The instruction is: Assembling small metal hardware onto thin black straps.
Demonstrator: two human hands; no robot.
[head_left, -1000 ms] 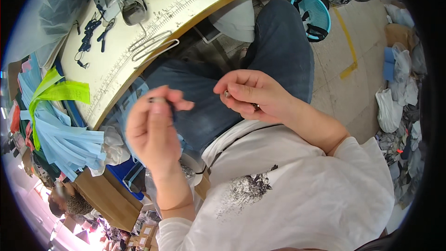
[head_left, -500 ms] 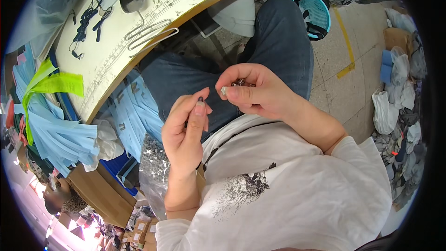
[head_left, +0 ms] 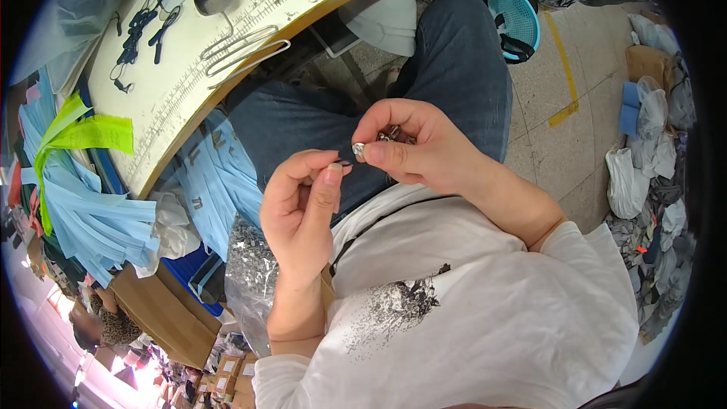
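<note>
Silver-coloured metal shows in a small, rounded, shiny piece (head_left: 358,150) pinched between the thumb and forefinger of the right hand (head_left: 428,144), over the lap; its other fingers curl loosely round more small, shiny metal pieces (head_left: 392,134). The left hand (head_left: 297,208) has its thumb and forefinger closed on a slim, dark, narrow-ended piece (head_left: 344,163), too small to make out fully.

A second ago the left hand was well off to the side; now it is beside the right, and the dark end points toward the silver piece, a narrow gap seeming to remain. That seems to bring the two parts into line at close range. Dark blue looped cords (head_left: 138,30) lie untouched on the white, ruler-marked worktop (head_left: 178,60).
</note>
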